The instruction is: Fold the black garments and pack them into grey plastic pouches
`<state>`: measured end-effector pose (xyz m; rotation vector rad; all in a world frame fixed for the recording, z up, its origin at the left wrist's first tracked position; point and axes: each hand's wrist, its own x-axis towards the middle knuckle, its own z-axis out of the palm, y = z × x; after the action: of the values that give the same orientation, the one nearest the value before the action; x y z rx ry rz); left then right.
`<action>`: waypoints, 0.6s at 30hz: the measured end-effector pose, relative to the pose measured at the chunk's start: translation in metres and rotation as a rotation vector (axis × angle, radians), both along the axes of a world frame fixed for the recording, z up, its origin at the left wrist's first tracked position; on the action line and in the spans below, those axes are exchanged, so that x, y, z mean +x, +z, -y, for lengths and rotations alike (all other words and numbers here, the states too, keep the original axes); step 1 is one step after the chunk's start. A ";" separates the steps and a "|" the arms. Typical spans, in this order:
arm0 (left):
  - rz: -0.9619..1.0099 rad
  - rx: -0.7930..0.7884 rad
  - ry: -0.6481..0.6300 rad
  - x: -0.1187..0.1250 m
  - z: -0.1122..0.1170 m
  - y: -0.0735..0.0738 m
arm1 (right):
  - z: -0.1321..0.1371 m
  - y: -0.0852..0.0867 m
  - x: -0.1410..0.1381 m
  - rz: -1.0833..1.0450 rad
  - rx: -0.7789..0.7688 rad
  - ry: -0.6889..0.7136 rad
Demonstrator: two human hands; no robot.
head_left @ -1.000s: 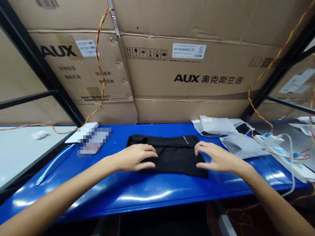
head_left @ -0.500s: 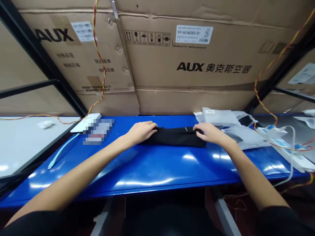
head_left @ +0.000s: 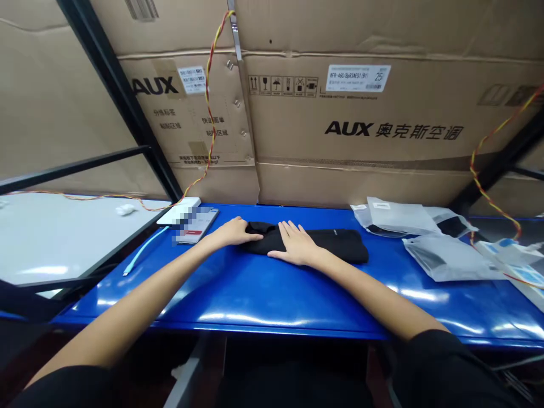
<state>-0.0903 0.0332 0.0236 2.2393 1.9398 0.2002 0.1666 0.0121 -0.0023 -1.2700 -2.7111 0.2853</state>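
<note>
A black folded cloth item [head_left: 335, 243] with a small white mark lies lengthwise on the blue tabletop [head_left: 272, 294]. My left hand [head_left: 236, 232] grips its left end, thumb in front and fingers curled behind, where the fabric is slightly raised. Flat on the cloth, left of its middle, rests my right hand [head_left: 295, 243], fingers stretched out and thumb pointing left. What kind of garment or cloth it is cannot be made out.
Frosted plastic bags [head_left: 399, 218] with dark contents lie on the right, near a power strip [head_left: 516, 266]. On the left are a phone [head_left: 199, 224], a white box [head_left: 187, 207] and a light-blue cable [head_left: 142, 252]. Large cardboard [head_left: 289, 136] stands behind; twisted wires [head_left: 211, 102] hang down.
My right hand has left the cloth's right end, moved left and flattened onto it. My left hand stays at the left end. The view has shifted left.
</note>
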 end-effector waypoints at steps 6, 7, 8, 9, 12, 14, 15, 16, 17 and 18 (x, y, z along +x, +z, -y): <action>0.010 -0.172 0.044 0.013 -0.005 0.013 | 0.004 -0.014 0.016 0.012 0.030 -0.047; 0.087 -0.230 0.038 0.013 -0.008 0.016 | 0.005 -0.015 0.018 0.004 0.040 -0.048; 0.180 -0.285 0.027 0.012 -0.011 0.021 | 0.006 -0.016 0.019 -0.005 0.051 -0.047; 0.276 -0.325 0.019 0.013 -0.014 0.027 | 0.006 -0.017 0.019 -0.013 0.060 -0.047; 0.472 -0.231 -0.030 0.025 -0.023 0.048 | 0.005 -0.018 0.016 -0.019 0.071 -0.051; 0.511 -0.065 -0.091 0.046 -0.025 0.059 | 0.005 -0.018 0.015 -0.032 0.090 -0.058; 0.509 0.016 -0.125 0.060 -0.025 0.062 | 0.005 -0.017 0.015 -0.040 0.103 -0.063; 0.499 0.076 -0.161 0.075 -0.023 0.063 | 0.005 -0.016 0.015 -0.047 0.114 -0.068; 0.470 0.130 -0.196 0.090 -0.020 0.061 | 0.006 -0.016 0.016 -0.048 0.123 -0.070; 0.434 0.171 -0.246 0.104 -0.017 0.057 | 0.006 -0.016 0.016 -0.044 0.130 -0.067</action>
<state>0.0133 0.0500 0.0802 2.2685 1.4592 0.7703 0.1829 0.0057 -0.0180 -1.2988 -2.5977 0.1250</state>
